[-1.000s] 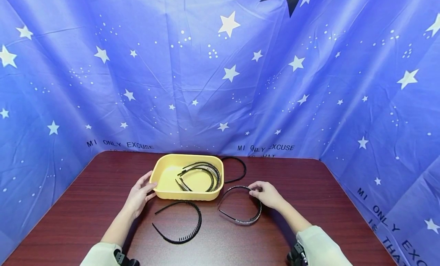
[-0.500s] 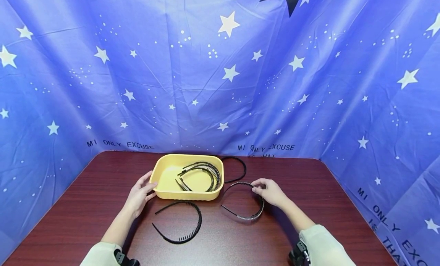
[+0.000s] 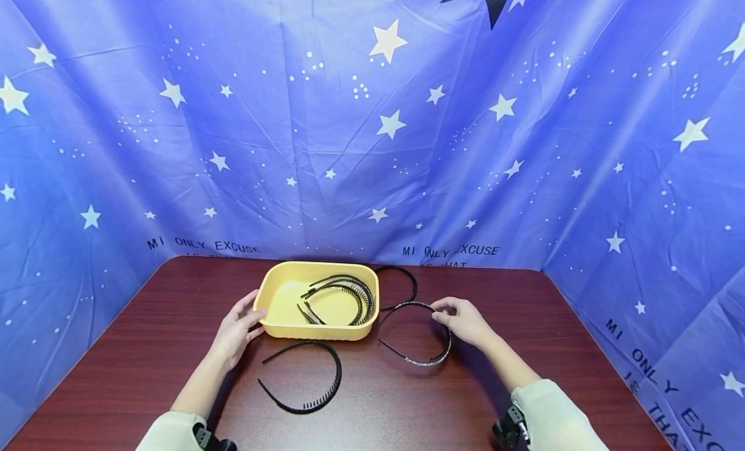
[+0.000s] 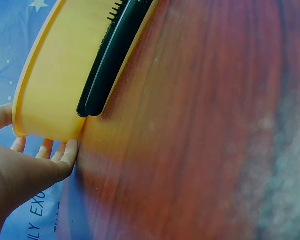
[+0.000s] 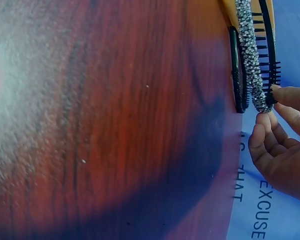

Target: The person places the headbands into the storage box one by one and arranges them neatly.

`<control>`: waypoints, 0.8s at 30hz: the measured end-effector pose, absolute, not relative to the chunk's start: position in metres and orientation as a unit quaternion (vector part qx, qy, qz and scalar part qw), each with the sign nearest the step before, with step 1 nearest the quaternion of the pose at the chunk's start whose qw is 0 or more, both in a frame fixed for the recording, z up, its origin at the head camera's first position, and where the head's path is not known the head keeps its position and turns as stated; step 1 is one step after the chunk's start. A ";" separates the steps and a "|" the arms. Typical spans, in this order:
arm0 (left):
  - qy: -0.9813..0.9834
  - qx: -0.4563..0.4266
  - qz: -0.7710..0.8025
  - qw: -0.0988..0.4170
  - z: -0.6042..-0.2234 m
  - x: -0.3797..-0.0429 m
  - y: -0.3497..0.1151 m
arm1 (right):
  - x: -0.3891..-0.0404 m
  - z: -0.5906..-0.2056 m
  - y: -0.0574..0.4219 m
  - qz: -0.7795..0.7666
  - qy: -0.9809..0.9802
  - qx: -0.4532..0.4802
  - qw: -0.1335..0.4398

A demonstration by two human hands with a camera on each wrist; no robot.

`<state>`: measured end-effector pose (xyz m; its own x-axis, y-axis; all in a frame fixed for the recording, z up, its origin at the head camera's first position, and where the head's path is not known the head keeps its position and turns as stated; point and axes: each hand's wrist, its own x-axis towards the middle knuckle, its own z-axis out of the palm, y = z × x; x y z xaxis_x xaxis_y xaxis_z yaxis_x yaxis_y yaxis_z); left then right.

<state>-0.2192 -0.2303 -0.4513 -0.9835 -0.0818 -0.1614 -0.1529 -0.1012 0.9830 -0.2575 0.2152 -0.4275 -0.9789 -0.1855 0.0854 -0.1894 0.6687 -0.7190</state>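
My left hand (image 3: 233, 338) grips the left end of a yellow plastic box (image 3: 317, 332), thumb over the rim and fingers against the outside wall. To the right of the box, my right hand (image 3: 462, 321) pinches a black toothed headband (image 3: 427, 363) by its curved top. The right wrist view shows silver glitter covering the outside of that headband (image 5: 250, 50). Several black headbands (image 3: 370, 301) lie nested in the right half of the box. Another black toothed headband (image 3: 339, 373) lies on the table in front, its open ends pointing left.
One more black headband (image 3: 416, 288) lies behind the box's right end, partly hidden by it. All of this is on a dark red-brown wooden table (image 3: 396, 418). A blue star-patterned curtain (image 3: 326, 127) hangs along the table's back and sides.
My right hand has moved back and slightly right, carrying the glittery headband with it. The left hand, the box and the other headbands stay where they were.
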 end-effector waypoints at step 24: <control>0.666 -0.089 0.741 0.021 -0.451 -0.218 -0.230 | -0.265 -0.404 0.226 0.433 -0.896 0.095 -0.004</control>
